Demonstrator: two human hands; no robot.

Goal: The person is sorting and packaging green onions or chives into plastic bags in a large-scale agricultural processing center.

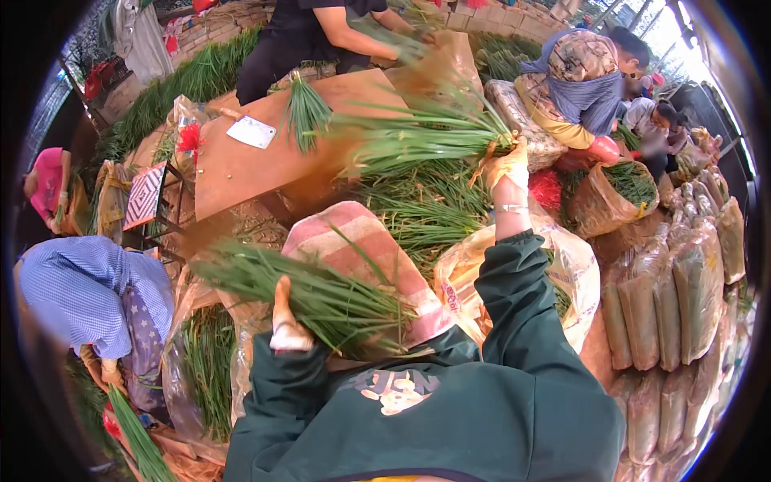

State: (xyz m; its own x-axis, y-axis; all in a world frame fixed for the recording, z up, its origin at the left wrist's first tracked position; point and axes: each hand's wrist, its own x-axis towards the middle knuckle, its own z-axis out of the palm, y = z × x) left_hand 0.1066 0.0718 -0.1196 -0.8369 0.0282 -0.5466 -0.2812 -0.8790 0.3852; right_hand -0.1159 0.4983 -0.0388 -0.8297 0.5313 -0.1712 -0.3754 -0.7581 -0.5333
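Note:
Across my lap, on a pink-and-white striped towel point(353, 233), lies a thick bunch of green chives point(305, 289). My left hand point(287, 321) is closed on this bunch, thumb showing on the near side and the other fingers hidden beneath the leaves. Raised at the upper right, my right hand point(511, 165) grips a second bunch of chives point(426, 136) by its stem end. The leaves of that bunch point left and are smeared by motion. Below it is a heap of loose chives point(426, 209).
A large plastic bag point(574, 273) stands by my right arm; another bag of chives point(209, 361) is at my left. Ahead is a brown board point(233, 177) with a tied bunch and white card. Several people work around me. Wrapped packs point(675, 281) are stacked right.

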